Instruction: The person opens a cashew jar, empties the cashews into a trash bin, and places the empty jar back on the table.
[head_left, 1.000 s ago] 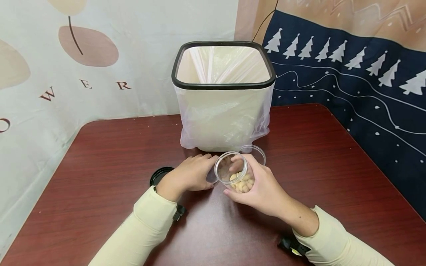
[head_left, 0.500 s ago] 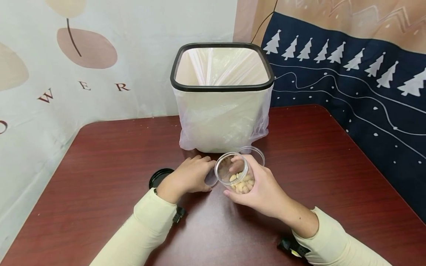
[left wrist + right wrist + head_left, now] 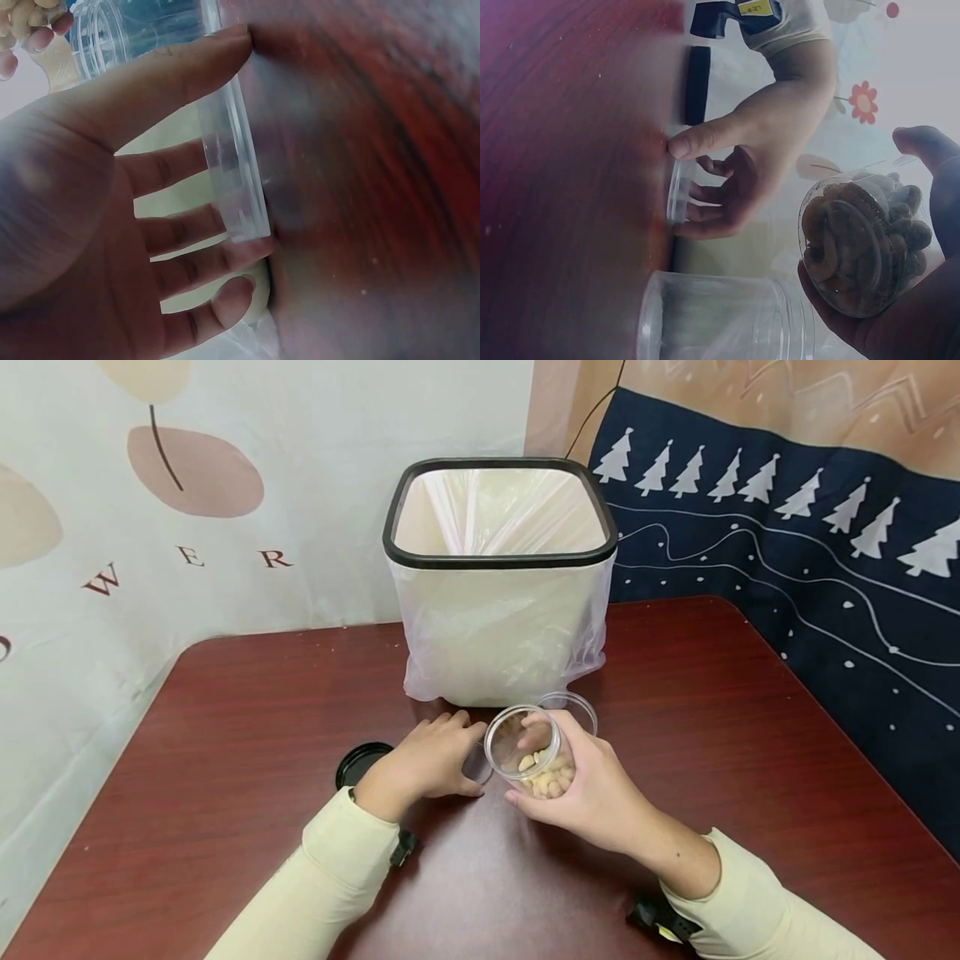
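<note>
My right hand grips a clear plastic jar, tilted with its mouth facing the head camera. Pale nuts, cashew-like in shape, lie in its lower part. My left hand holds a shallow clear plastic lid at the table top, thumb on one side and fingers on the other. In the head view this lid is partly hidden by the fingers and the jar. A second clear jar stands on the table just behind my right hand; no contents show in it.
A white bin with a black rim and a thin plastic liner stands behind the hands. A black screw lid lies beside my left wrist. The dark red table meets printed cloth hangings at the back and right.
Almost nothing differs. The head view has shifted slightly; both hands keep their places, the right with the jar of nuts and the left with the clear lid.
</note>
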A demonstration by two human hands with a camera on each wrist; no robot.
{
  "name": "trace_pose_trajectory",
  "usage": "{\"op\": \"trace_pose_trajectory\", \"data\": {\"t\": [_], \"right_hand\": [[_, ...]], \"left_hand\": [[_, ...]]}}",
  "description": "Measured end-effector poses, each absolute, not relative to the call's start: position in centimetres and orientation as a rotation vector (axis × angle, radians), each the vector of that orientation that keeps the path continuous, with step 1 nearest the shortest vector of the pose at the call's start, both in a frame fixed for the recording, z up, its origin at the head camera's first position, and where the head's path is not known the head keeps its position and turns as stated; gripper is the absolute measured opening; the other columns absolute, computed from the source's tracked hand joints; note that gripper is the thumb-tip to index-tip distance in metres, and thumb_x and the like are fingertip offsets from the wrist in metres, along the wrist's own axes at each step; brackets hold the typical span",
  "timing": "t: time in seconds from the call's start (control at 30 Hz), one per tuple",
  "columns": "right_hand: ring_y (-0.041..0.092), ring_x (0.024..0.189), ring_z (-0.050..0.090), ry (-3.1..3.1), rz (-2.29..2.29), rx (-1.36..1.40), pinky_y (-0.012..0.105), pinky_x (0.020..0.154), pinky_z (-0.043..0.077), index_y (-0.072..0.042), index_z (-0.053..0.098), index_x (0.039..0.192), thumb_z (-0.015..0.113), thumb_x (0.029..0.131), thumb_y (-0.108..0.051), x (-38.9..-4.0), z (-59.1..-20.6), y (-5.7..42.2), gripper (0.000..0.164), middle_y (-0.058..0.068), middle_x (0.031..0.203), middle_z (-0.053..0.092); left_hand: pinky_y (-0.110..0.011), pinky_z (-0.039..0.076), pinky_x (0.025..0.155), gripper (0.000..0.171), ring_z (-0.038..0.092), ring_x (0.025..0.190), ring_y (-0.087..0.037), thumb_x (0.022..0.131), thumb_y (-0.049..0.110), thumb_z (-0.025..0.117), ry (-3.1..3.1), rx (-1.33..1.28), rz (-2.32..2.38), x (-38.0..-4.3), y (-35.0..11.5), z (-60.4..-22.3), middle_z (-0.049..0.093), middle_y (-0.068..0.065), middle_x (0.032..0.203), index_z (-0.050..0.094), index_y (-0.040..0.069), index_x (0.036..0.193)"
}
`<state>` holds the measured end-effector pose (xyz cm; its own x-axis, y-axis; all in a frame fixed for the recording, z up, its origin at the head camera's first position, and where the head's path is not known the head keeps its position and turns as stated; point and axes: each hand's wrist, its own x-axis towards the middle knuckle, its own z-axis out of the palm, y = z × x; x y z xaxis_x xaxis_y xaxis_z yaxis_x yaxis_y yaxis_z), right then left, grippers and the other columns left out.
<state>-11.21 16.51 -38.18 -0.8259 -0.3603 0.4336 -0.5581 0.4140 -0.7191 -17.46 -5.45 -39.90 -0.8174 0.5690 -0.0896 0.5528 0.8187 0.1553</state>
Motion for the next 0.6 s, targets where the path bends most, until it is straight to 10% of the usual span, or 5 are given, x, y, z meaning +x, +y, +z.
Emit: {"op": "trace_pose_trajectory", "data": {"t": [0.27, 0.6], "right_hand": [[0.005, 0.099, 0.065, -2.462, 1.361, 0.807, 0.021, 0.090, 0.048, -0.017, 0.054, 0.125, 0.091, 0.068, -0.024, -10.8, -38.1, 16.5, 0.068, -0.010, 0.104, 0.068], [0.007, 0.101, 0.065, -2.422, 1.360, 0.833, 0.027, 0.090, 0.051, -0.014, 0.054, 0.126, 0.091, 0.068, -0.023, -10.6, -37.6, 16.4, 0.069, -0.009, 0.106, 0.069]], "left_hand": [[-0.049, 0.050, 0.090, 0.074, 0.060, 0.108, -0.031, 0.067, 0.053, 0.087, 2.886, 0.892, 0.170, -17.0, -5.3, -39.8, 0.061, -0.009, 0.112, 0.062, 0.015, 0.125], [-0.049, 0.049, 0.096, 0.039, 0.061, 0.116, -0.026, 0.096, 0.039, 0.062, 2.956, 0.980, 0.320, -17.4, -5.1, -38.7, 0.063, -0.005, 0.122, 0.059, 0.018, 0.129]]}}
